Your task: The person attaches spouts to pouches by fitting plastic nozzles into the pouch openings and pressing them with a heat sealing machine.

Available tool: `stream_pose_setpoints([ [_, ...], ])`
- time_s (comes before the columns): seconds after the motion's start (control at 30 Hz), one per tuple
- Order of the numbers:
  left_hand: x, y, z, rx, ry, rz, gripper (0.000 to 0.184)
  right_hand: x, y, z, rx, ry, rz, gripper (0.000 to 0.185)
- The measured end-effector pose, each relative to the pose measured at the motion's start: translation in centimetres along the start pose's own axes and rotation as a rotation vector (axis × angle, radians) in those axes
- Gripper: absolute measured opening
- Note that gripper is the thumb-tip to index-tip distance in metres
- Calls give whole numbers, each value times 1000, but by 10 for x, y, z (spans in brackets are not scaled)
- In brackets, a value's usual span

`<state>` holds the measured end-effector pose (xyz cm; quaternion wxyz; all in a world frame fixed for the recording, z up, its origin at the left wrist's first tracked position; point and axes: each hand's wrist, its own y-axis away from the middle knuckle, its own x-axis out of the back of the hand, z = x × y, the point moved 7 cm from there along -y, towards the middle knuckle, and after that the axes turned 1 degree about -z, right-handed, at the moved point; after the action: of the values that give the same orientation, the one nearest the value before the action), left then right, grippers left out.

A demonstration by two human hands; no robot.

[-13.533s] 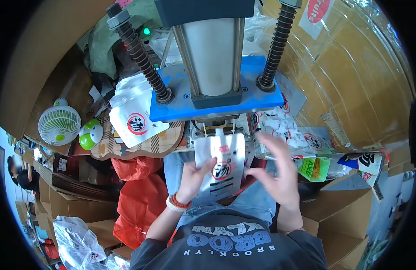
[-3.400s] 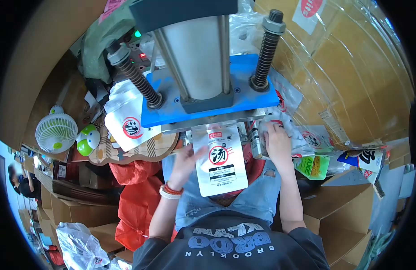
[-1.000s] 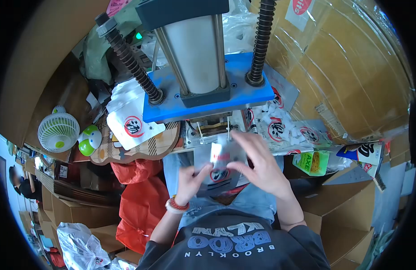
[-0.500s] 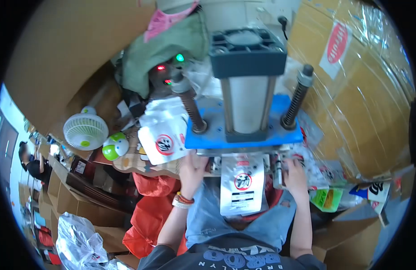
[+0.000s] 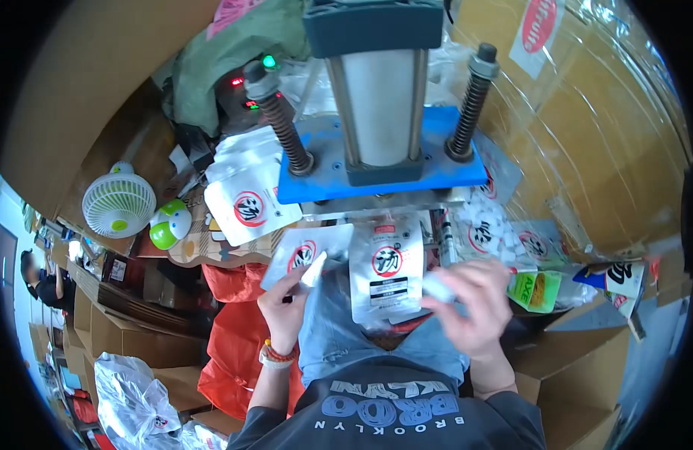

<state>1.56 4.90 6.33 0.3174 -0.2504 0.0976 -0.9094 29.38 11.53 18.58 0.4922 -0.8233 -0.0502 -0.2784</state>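
My left hand (image 5: pixel 283 311) is closed on a white printed pouch (image 5: pixel 290 253), held left of the press with one edge folded up. My right hand (image 5: pixel 478 304) is blurred by motion; its fingers pinch a small whitish object (image 5: pixel 439 287) whose kind I cannot make out. Between the hands, another white pouch (image 5: pixel 386 292) with a red-circle print hangs from under the press (image 5: pixel 384 161), its top hidden. Left of the press lies a stack of similar pouches (image 5: pixel 245 217). Small white pieces (image 5: pixel 500 229) are heaped at the right.
A small white-green fan (image 5: pixel 119 205) and a round green-white object (image 5: pixel 169 225) stand at the left. Red bags (image 5: pixel 241 352) hang below the table's edge. A large cardboard box (image 5: pixel 586 150) rises at the right. A green packet (image 5: pixel 535 291) lies near my right hand.
My left hand has come back toward me and now holds a pouch. My right hand has moved inward from the press's right side with a whitish object. The view has shifted.
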Motion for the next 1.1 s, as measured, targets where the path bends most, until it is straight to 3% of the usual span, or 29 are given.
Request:
stream_pose_setpoints([
  [0.1, -12, 13, 65, -470, -263, -103, 36, -52, 2, 1, 108, 15, -161, 36],
  [0.13, -16, 17, 86, -593, -342, -125, 35, -59, 7, 0, 149, -91, -196, 45],
  [0.27, -8, 22, 106, -649, -76, -322, 31, -15, -3, -27, 207, -284, -279, 44],
  [0.33, -21, 24, 102, -592, -38, -411, 25, -20, -2, -11, 101, -387, -331, 50],
  [0.37, -38, 18, 91, -431, 1, -464, 14, -32, 2, 6, 14, -320, -344, 55],
  [0.43, -74, 16, 31, -10, 117, -439, 15, -44, 4, 31, -180, -206, -322, 64],
  [0.47, -90, 17, 1, 171, 240, -340, 19, -39, 5, 40, -239, -173, -258, 62],
  [0.53, -115, 11, -29, 523, 493, -389, 18, -15, 8, 60, -347, -111, -132, 52],
  [0.6, -123, -10, -15, 522, 676, -350, 20, 10, 7, 78, -410, 55, -53, 42],
  [0.63, -127, -17, -16, 510, 718, -356, 23, 13, 4, 86, -403, 326, -71, 31],
  [0.67, -135, -21, -34, 534, 738, -332, 23, 4, 19, 103, -402, 320, -75, 31],
  [0.73, -140, -21, -38, 517, 749, -304, 24, -34, 71, 161, -520, 756, -396, 28],
  [0.8, -147, -21, -67, 538, 741, -314, 25, -46, 92, 165, -551, 655, -442, 30],
  [0.83, -135, -32, -59, 454, 451, -427, 28, -48, 99, 157, -517, 534, -591, 30],
  [0.87, -118, -43, -54, 373, 157, -540, 31, -44, 98, 149, -508, 519, -604, 30],
  [0.9, -95, -60, -60, 188, 217, -368, 39, -35, 91, 141, -503, 430, -521, 30],
  [0.93, -59, -84, -55, 8, -200, -136, 47, -29, 87, 138, -500, 346, -433, 31],
  [0.97, -27, -99, -44, -171, -612, 101, 57, -24, 87, 140, -432, 497, -441, 31],
  [1.03, -18, -99, -101, -79, -931, -156, 71, -19, 103, 156, -453, 352, -513, 30],
  [1.07, -26, -79, -91, -289, -1078, -162, 78, -24, 107, 158, -466, 208, -581, 30],
  [1.1, -25, -62, -89, -325, -961, -248, 76, -23, 102, 158, -462, 205, -574, 30],
])
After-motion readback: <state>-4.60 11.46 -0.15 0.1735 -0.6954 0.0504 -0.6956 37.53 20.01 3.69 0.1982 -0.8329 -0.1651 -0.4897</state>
